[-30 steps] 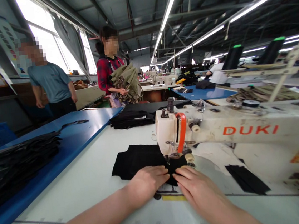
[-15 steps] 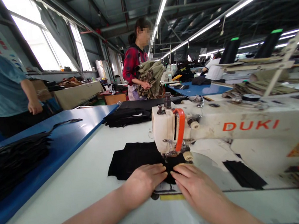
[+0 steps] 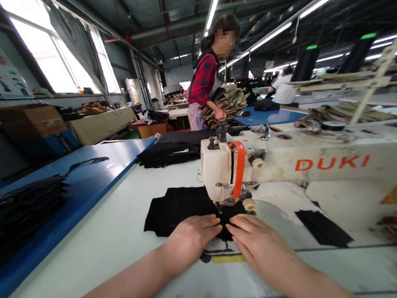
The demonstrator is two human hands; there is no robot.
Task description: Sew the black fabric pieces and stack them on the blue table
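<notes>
The black fabric piece (image 3: 176, 209) lies flat on the white worktop (image 3: 115, 239), with one edge under the needle of the sewing machine (image 3: 222, 170). Most of the cloth is spread to the left of and behind the machine head, and only a narrow part reaches forward under the hands. From this, the seam seems to be under way rather than just begun, though the stitching itself cannot be made out on the dark cloth. The left hand (image 3: 190, 238) rests palm down on the near edge of the fabric, its fingers together and pointing at the needle. The right hand (image 3: 259, 245) lies flat just beside it, fingers stretched out, with the fingertips close to the presser foot. Neither hand pinches anything. A second black strip (image 3: 322, 228) lies apart to the right of the machine, and a stack of black pieces (image 3: 170, 153) sits farther back.

Compared with half a second ago, the hands and the cloth have hardly shifted. The person in the red checked shirt (image 3: 203, 79), who carries an olive bundle (image 3: 229, 102), has walked to the right and now stands behind the machine head. The person in the blue shirt has left the view
</notes>
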